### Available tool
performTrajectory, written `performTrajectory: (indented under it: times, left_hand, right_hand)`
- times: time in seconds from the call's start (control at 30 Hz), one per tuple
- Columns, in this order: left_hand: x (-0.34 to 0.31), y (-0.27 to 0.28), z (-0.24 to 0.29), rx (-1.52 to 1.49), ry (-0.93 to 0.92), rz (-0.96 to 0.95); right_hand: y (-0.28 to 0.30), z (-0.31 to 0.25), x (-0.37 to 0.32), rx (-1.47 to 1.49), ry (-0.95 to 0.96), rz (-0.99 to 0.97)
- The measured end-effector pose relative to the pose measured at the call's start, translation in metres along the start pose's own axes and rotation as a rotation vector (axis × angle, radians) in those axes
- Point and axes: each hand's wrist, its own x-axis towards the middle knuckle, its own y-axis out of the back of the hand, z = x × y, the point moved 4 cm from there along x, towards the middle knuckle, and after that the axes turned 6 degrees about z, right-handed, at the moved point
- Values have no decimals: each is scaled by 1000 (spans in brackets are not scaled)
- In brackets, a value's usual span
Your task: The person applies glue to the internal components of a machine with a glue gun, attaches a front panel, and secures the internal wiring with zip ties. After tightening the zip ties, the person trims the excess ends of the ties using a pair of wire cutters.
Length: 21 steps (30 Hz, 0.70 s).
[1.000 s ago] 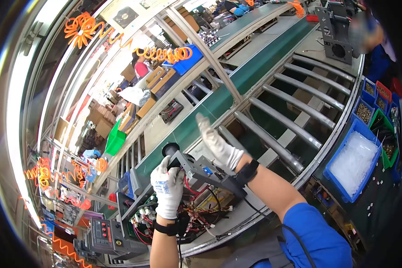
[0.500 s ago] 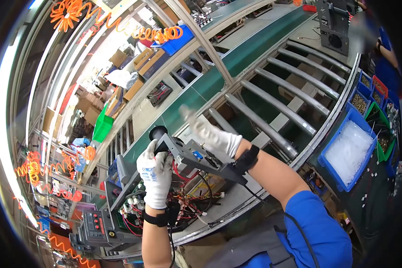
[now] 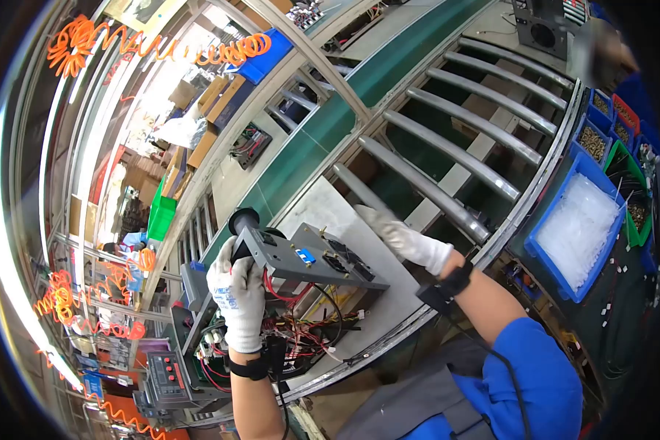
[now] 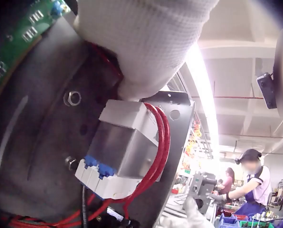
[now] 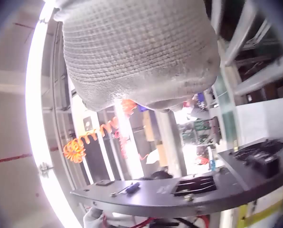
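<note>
"How far along is that grey metal panel (image 3: 279, 254)?"

"Partway, I'd judge. A blue part (image 3: 305, 256) sits in it, but the wires (image 3: 312, 334) on its near side hang in a loose tangle, so tidying is left."

"And the hands?"

"The left hand (image 3: 238, 297) has its grip curled round the black flanged spool (image 3: 243, 220) at the panel's end; whether that's fastened, I can't tell. The right hand (image 3: 412, 243), beyond the panel, is empty, fingers extended."

Head cam above, faces fwd/down at metal unit (image 3: 290, 257); L wrist cam v. close to unit, partly faces ceiling (image 4: 231, 64); R wrist cam near, looks across it; all 3 share unit & orange coils (image 3: 73, 45).
</note>
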Motion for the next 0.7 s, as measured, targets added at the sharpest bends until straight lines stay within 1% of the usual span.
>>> performTrajectory:
  times: [0.07, 0.1, 0.13, 0.17, 0.23, 0.3, 0.33, 0.37, 0.43, 0.47, 0.5, 0.6, 0.7]
  left_hand:
    - [0, -1, -1, 2, 5, -21]
    - [-1, -1, -2, -2, 16, -32]
    - [-1, -1, -3, -19, 27, -39]
    - [-1, -1, -2, -17, 22, -50]
    - [-1, 0, -1, 34, 69, -70]
    - [-1, -1, -2, -9, 111, -95]
    - [-3, -3, -5, -32, 113, -83]
    - [-5, -5, -7, -54, 117, -72]
    - [0, -4, -1, -74, 142, -107]
    - [-2, -4, -2, -77, 152, -110]
    - [-3, -5, -4, -78, 162, -108]
    - [-5, -6, -8, -72, 143, -109]
    - [-4, -6, -7, -76, 150, -98]
  right_hand:
    - [39, 4, -51, -300, 316, 125]
    - [42, -1, -81, -268, 315, 221]
    - [36, -19, -105, -280, 205, 294]
    - [54, -9, -119, -293, 36, 378]
    - [86, 16, -146, -494, 31, 497]
    - [100, 23, -173, -549, 109, 458]
    - [109, 29, -178, -466, 67, 530]
    - [117, 38, -181, -149, -6, 576]
    - [127, 42, -177, 87, 114, 578]
    - [144, 58, -175, 201, 129, 511]
    - [134, 46, -176, 228, 117, 555]
    - [128, 34, -179, 264, 94, 515]
    - [125, 28, -182, 322, 84, 553]
